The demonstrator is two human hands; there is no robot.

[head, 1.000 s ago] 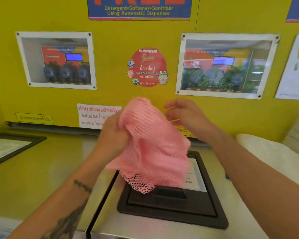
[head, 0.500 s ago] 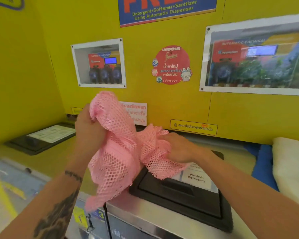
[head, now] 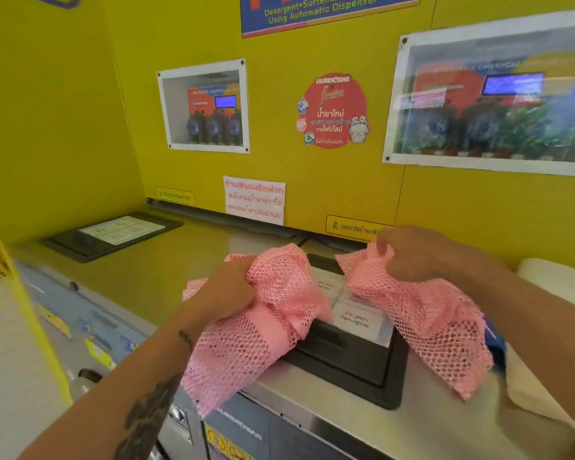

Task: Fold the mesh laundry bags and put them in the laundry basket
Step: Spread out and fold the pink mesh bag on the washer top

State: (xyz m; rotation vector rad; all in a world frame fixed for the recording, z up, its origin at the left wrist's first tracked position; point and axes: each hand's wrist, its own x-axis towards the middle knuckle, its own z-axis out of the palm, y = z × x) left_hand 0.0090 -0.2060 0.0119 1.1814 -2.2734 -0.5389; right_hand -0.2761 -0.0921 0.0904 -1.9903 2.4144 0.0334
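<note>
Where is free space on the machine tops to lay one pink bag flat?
Free: the top between the left lid and left hand. Crowded: the detergent lid between both bunches, and right, by the white cloth.

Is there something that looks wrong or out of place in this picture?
Nothing looks damaged or spilled. The only untidy thing is the pink mesh, crumpled in two bunches, one gripped by the left hand, one by the right hand, above the washer's black detergent lid.
</note>
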